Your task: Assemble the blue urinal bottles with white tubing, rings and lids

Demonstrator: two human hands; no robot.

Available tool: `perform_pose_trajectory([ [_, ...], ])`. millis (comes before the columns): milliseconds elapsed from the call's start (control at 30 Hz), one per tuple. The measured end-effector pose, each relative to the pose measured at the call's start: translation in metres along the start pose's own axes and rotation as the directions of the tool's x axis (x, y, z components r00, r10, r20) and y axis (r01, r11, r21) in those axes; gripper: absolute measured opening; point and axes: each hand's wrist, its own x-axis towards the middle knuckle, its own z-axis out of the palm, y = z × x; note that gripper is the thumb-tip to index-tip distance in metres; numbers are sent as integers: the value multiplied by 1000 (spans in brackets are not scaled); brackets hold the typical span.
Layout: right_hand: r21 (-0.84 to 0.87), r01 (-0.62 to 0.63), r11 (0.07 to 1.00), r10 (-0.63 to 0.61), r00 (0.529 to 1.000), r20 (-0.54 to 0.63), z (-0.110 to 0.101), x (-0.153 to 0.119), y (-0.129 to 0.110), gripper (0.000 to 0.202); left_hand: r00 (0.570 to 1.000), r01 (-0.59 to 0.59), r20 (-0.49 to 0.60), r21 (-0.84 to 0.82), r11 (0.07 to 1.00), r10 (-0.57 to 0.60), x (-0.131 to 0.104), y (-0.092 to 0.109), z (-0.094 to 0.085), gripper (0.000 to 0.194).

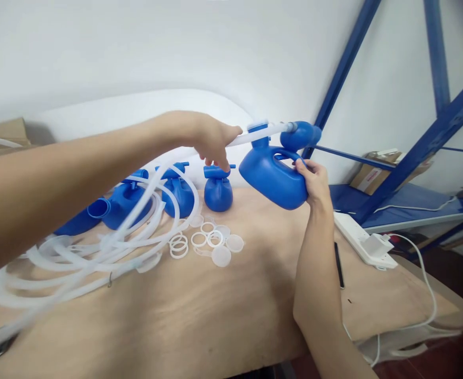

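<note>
My right hand point(313, 178) grips a blue plastic urinal bottle point(271, 181) by its handle, holding it tilted above the table. A blue bulb-shaped funnel piece point(296, 136) sits over the handle, joined to one end of a translucent white tube point(260, 135). My left hand point(213, 137) is closed around this tube, left of the bottle's capped neck, with the thumb on top. Below the left hand stands another blue bottle point(218, 195). More blue bottles point(179, 197) are at the left, partly hidden by my left arm and coiled tubes.
Coiled translucent tubes point(97, 252) spread over the left of the wooden table point(199, 316). Several white rings point(179, 246) and round discs point(221, 256) lie mid-table. A white power strip point(360, 239) with a plugged-in charger and a dark pen-like object point(339, 266) lie right. Blue shelving point(413, 197) stands beyond.
</note>
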Motion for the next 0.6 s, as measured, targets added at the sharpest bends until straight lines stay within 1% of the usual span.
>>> perform_pose_trajectory([
  [67,37,-43,998,46,995,-90,-4,4,11,49,997,-54,-58,88,995,59,31,-5,-2,71],
  [133,41,-63,997,70,973,-220,-7,9,25,47,980,-112,-149,153,982,134,58,-1,-2,78],
  [167,30,-73,997,78,949,-306,-9,11,33,46,961,-150,-201,192,970,189,68,5,1,82],
  [200,15,-88,996,87,915,-395,-10,13,41,45,934,-194,-252,242,951,255,74,12,8,85],
  [267,-10,-134,991,105,824,-557,-15,16,57,41,851,-283,-330,370,885,409,76,29,28,84],
  [300,-16,-165,986,120,776,-619,-19,17,64,39,826,-328,-301,431,840,477,72,37,41,78],
  [333,-20,-198,980,134,731,-669,-24,16,71,37,819,-394,-205,477,786,535,66,43,56,69],
  [367,-34,-235,971,144,696,-703,-30,16,77,35,807,-485,-65,495,721,588,58,47,71,61],
  [400,-57,-275,960,149,671,-727,-36,15,83,34,784,-562,54,486,670,618,50,48,86,55],
  [433,-87,-314,945,149,652,-743,-43,13,87,33,775,-602,136,460,653,617,42,47,99,53],
  [467,-120,-352,928,147,643,-751,-49,11,91,33,781,-613,192,414,673,594,35,43,110,53],
  [500,-153,-387,909,145,640,-755,-55,9,94,33,806,-591,227,349,727,547,30,37,120,54],
  [533,-180,-421,889,149,638,-756,-60,7,97,34,840,-538,255,279,795,479,26,29,128,56],
  [600,-217,-482,849,172,640,-749,-66,3,102,38,896,-385,303,170,907,324,22,8,141,59],
])
